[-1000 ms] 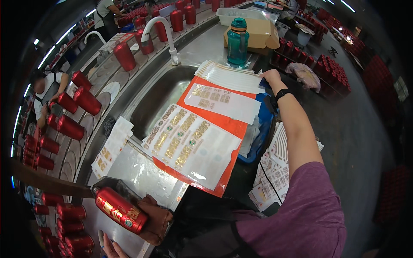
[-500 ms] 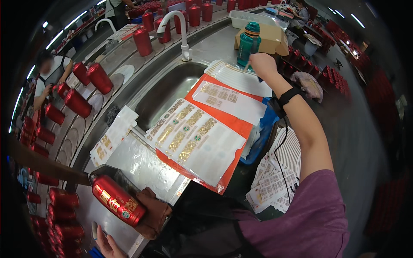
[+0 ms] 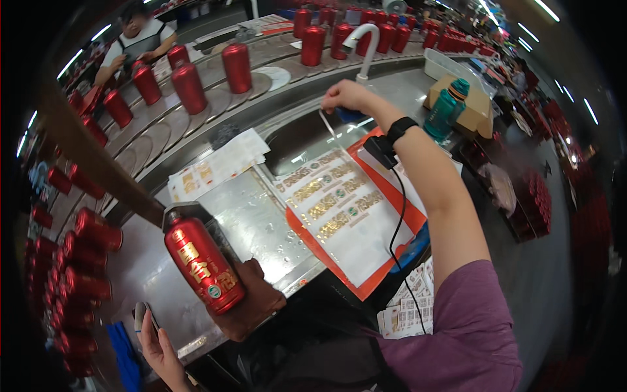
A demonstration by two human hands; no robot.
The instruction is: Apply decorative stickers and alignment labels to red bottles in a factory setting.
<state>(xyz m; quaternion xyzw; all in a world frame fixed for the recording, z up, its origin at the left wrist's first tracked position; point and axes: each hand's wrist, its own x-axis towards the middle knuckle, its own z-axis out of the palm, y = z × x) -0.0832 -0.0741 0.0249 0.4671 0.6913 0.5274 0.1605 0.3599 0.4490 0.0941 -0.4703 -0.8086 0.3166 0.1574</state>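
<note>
My right hand [image 3: 347, 97] is closed in a pinch above the sink, with a thin white strip [image 3: 330, 127] hanging from its fingers. Below it, a sheet of gold and green decals [image 3: 339, 196] lies on an orange-red board [image 3: 305, 236]. Down at the lower left, my left hand [image 3: 160, 349] has its fingers stretched out and apart. By its fingertips is a small grey piece [image 3: 140, 315] that I cannot make out clearly. A red bottle with gold markings [image 3: 202, 261] lies tilted in a dark holder, its base on a brown cloth [image 3: 255, 297].
Red bottles [image 3: 189, 88] stand along a curved conveyor [image 3: 215, 101], a person [image 3: 140, 39] beyond it. A white tap [image 3: 372, 49] arches over the sink [image 3: 287, 140]. A teal drink bottle [image 3: 447, 108] stands by a cardboard box [image 3: 473, 114]. A blue cloth [image 3: 124, 356] lies lower left.
My right hand has moved left from beside the teal bottle to above the sink, bringing the white strip. The view has turned, and more of my left hand shows.
</note>
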